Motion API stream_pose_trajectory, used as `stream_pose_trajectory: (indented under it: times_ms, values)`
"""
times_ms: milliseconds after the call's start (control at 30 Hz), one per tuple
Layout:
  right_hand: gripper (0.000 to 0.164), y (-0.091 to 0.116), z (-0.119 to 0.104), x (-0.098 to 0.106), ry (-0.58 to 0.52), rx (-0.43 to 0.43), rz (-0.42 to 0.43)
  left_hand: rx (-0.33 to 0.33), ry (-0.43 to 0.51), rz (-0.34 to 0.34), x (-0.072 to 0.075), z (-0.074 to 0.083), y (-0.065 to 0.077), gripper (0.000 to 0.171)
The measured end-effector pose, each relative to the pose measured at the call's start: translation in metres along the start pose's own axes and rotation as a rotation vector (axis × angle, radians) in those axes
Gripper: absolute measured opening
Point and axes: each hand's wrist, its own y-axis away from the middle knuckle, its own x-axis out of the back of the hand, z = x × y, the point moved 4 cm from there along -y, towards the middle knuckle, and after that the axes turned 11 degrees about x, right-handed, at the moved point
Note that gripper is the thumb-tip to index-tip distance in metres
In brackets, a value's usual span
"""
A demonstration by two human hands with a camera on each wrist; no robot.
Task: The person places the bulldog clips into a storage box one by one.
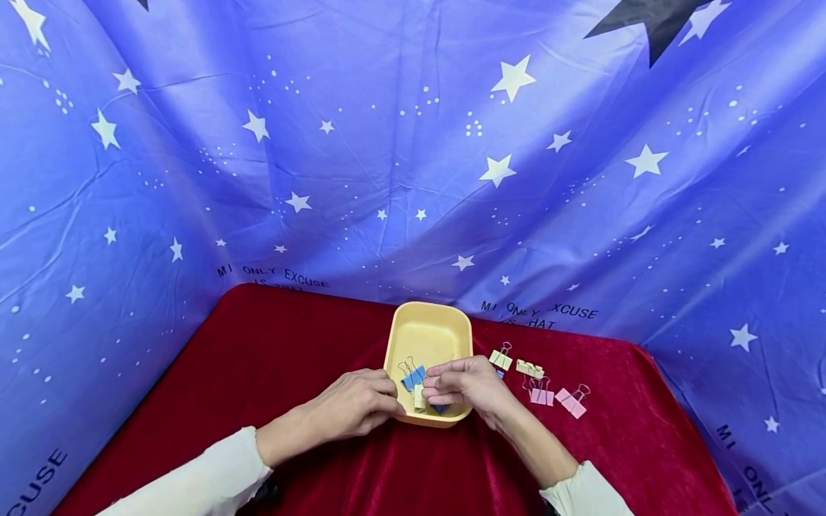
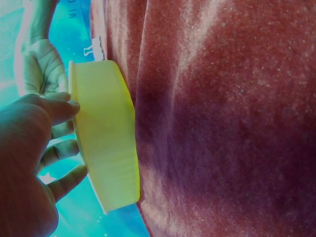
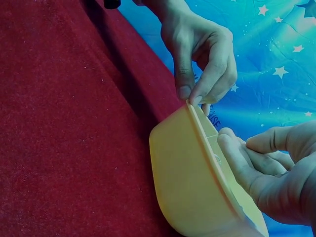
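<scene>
Head view: the left hand (image 1: 348,405) pinches the near-left rim of a yellow tray (image 1: 434,342) on red cloth (image 1: 290,340); the right hand (image 1: 474,387), fingers loosely bent, is over the tray beside a blue binder clip (image 1: 414,378), any grip indeterminable. Left wrist view: the tray's smooth wall suggests light, stiff plastic. Right wrist view: thumb and finger straddle the rim, a sound hold; the clip, presumably light and springy, best suits a body grip.

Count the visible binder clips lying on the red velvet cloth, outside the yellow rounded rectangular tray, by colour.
Pale yellow metal binder clips: 2
Pink metal binder clips: 2
Blue binder clip, only a sliver showing: 1
Total in view: 5
</scene>
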Motion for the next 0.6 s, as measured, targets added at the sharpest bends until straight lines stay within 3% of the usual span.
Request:
stream_pose_trajectory:
  times_ms: [600]
  values:
    - [0.044, 0.0055, 0.0, 0.0062, 0.018, -0.006, 0.019, -0.006, -0.001, -0.013, 0.0012, 0.0005, -0.0009, 0.023]
